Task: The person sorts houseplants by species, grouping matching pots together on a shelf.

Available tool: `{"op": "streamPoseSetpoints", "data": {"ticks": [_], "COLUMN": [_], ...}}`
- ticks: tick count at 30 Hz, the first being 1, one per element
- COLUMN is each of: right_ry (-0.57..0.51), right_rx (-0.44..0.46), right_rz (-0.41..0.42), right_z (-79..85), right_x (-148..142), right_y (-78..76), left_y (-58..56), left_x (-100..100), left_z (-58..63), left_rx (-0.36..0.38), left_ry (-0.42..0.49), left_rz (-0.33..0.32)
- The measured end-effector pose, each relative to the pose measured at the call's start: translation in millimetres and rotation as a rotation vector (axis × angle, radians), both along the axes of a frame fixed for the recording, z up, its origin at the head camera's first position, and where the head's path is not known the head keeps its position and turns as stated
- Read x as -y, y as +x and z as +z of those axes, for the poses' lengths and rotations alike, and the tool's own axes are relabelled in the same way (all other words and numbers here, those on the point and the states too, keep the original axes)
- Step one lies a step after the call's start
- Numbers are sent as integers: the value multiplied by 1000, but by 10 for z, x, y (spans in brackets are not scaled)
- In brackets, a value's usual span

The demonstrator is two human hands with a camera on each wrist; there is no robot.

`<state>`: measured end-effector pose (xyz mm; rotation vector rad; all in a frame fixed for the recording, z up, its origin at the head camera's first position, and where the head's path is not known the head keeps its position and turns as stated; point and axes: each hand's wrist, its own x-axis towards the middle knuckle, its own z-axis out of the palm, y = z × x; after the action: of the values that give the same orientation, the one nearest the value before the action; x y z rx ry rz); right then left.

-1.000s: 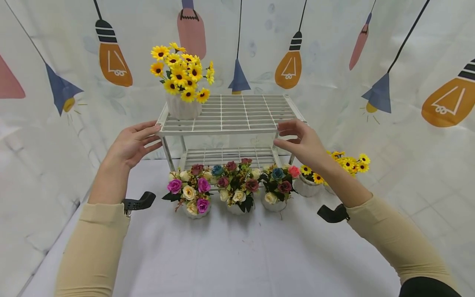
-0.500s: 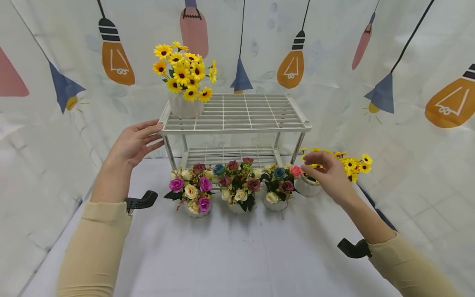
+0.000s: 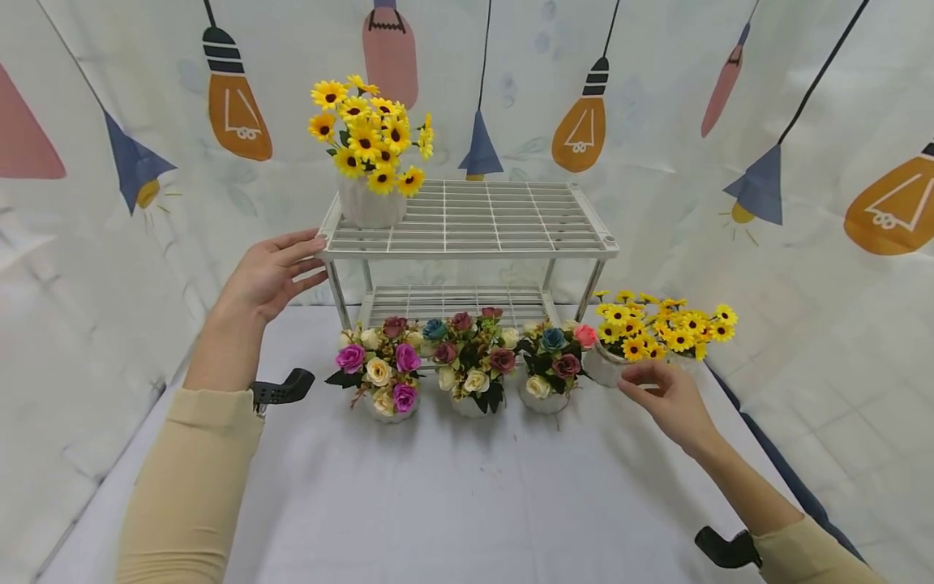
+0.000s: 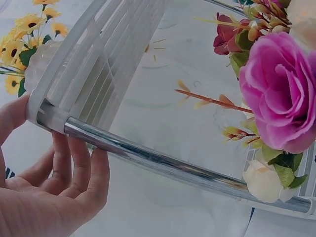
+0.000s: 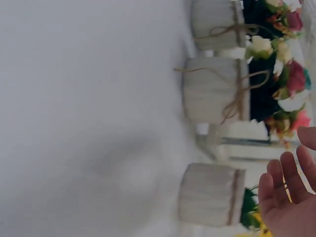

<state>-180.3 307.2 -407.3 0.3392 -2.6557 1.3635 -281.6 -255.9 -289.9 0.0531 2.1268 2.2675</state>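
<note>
My left hand holds the left front corner of a white two-tier wire shelf. Thumb and fingers touch its corner and metal leg in the left wrist view. On the top tier, at the left, stands a white pot of yellow sunflowers. My right hand hovers at the right, fingers loosely bent with nothing in them, close to another potted sunflower plant. Whether it touches that pot is unclear; in the right wrist view the hand is beside its flowers.
In front of the shelf stand three pots of artificial roses: a purple and cream one, a mixed one and one with a blue rose. More sunflowers stand at the right, on the white-covered table. A printed curtain hangs behind.
My right hand has left the shelf's right front corner and moved down and right to the sunflower pots. The left hand stays at its corner. The view has shifted slightly.
</note>
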Motion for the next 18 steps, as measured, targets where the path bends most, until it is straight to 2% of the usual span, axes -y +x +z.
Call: {"op": "streamPoseSetpoints", "data": {"ticks": [5, 9, 18], "right_ry": [59, 109, 148], "right_rx": [81, 151, 325], "right_rz": [-53, -137, -336], "right_z": [-160, -283, -569], "right_x": [-158, -329, -692], "right_y": [-52, -124, -178], "left_y": [6, 3, 5], "left_x": [11, 13, -12], "left_z": [20, 28, 31], "left_rx": [-6, -2, 8], "left_ry": [12, 26, 3], "left_rz": [8, 20, 10]}}
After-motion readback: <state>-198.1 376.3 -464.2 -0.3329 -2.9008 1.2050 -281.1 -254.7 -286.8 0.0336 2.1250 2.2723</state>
